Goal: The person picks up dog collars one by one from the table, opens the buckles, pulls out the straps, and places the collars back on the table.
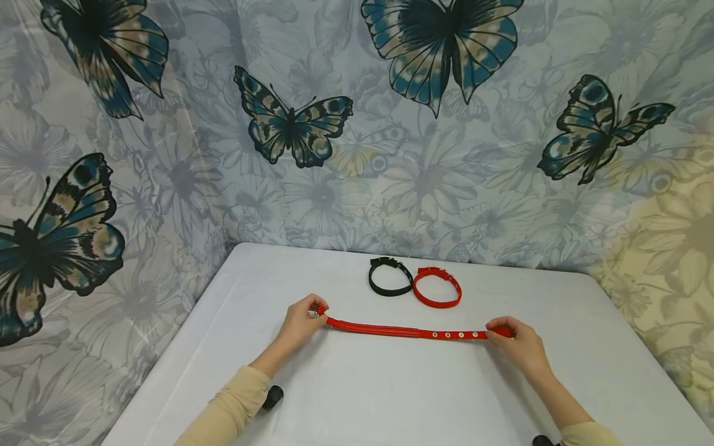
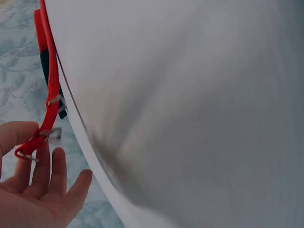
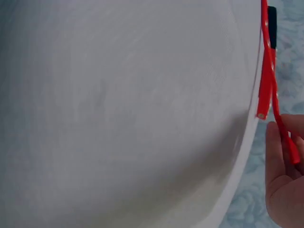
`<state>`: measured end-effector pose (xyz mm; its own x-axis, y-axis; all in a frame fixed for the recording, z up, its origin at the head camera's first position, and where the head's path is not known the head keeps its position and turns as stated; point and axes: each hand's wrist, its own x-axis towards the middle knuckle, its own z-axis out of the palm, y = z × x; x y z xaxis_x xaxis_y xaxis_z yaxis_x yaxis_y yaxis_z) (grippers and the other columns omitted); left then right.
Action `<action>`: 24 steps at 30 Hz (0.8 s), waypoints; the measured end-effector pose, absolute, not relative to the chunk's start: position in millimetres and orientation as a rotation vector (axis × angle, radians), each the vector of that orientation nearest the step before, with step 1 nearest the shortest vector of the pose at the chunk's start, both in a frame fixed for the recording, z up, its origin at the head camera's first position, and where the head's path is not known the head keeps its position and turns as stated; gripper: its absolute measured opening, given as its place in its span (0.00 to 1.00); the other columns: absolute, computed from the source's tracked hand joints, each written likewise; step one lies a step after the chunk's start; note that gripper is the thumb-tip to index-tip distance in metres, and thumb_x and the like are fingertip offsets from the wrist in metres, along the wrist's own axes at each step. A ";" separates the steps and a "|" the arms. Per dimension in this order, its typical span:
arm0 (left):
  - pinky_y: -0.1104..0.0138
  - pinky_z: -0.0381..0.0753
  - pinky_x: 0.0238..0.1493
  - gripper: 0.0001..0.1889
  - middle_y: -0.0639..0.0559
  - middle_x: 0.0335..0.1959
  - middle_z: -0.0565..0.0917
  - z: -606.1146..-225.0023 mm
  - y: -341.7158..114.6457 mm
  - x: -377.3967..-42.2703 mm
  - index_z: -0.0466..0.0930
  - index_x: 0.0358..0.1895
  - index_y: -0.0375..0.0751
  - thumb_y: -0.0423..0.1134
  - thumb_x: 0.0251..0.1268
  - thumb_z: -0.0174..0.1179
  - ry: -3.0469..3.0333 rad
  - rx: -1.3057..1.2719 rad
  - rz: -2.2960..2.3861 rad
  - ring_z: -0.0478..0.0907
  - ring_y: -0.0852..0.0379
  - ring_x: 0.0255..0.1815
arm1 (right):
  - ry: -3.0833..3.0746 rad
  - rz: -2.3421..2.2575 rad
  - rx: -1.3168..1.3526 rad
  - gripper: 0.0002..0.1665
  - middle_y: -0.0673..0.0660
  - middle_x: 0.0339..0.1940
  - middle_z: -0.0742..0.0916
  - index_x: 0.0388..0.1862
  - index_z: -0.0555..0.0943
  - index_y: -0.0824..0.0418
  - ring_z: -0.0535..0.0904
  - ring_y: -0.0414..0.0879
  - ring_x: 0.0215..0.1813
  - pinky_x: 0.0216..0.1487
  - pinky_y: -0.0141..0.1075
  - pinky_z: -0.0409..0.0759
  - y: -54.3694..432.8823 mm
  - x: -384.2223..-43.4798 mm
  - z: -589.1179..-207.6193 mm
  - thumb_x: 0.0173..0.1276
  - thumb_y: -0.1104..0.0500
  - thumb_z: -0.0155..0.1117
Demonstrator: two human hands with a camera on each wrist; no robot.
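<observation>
Left hand (image 1: 301,322) pinches buckle end (image 2: 33,143), right hand (image 1: 522,348) eyelet end (image 1: 468,335) of flat red strap (image 1: 379,329), stretched over white desk (image 1: 379,396). Looks like straightening; next likely needs ends brought together for buckling.

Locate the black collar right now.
In the head view, the black collar lies near the far edge of the table, just left of the looped red collar.

Red strap (image 1: 385,330): leather-look, semi-gloss, w/ shiny metal eyelets (image 1: 448,335) & buckle (image 2: 56,134). Behind strap: blk loop (image 1: 390,293) & red loop (image 1: 438,304), sim. finish. Below strap: matt, cloth-like tabletop (image 1: 401,396). Far behind strap: cloth backdrop (image 1: 357,214), slight sheen.
</observation>
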<state>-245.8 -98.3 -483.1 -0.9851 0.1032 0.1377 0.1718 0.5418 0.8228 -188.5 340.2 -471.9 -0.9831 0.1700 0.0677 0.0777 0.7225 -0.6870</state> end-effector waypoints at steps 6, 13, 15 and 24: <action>0.61 0.76 0.35 0.06 0.55 0.36 0.81 -480.9 -104.1 -244.1 0.83 0.35 0.47 0.33 0.55 0.67 -2.792 -0.344 -0.967 0.76 0.54 0.38 | -2.871 0.959 -0.088 0.06 0.56 0.33 0.85 0.39 0.84 0.63 0.74 0.49 0.35 0.27 0.32 0.74 346.4 -190.7 -478.7 0.63 0.64 0.67; 0.65 0.72 0.26 0.07 0.53 0.37 0.83 -476.1 -104.8 -240.8 0.87 0.34 0.46 0.31 0.53 0.65 -2.773 -0.388 -0.723 0.75 0.54 0.36 | -2.954 0.745 0.012 0.05 0.54 0.32 0.85 0.36 0.86 0.62 0.75 0.50 0.35 0.32 0.39 0.74 347.6 -192.7 -478.9 0.61 0.64 0.68; 0.65 0.74 0.27 0.07 0.53 0.37 0.83 -476.5 -105.7 -240.0 0.87 0.32 0.45 0.29 0.51 0.66 -2.744 -0.419 -0.676 0.76 0.53 0.36 | -2.969 0.672 0.025 0.04 0.54 0.31 0.85 0.35 0.87 0.61 0.75 0.50 0.36 0.32 0.41 0.74 346.7 -191.8 -477.6 0.61 0.63 0.69; 0.63 0.79 0.33 0.09 0.53 0.23 0.83 -480.4 -108.8 -239.8 0.87 0.21 0.41 0.22 0.42 0.72 -2.585 -0.655 -0.304 0.78 0.54 0.27 | -2.982 0.502 0.083 0.03 0.55 0.30 0.84 0.32 0.86 0.63 0.77 0.51 0.34 0.34 0.48 0.79 336.3 -188.5 -471.7 0.58 0.66 0.71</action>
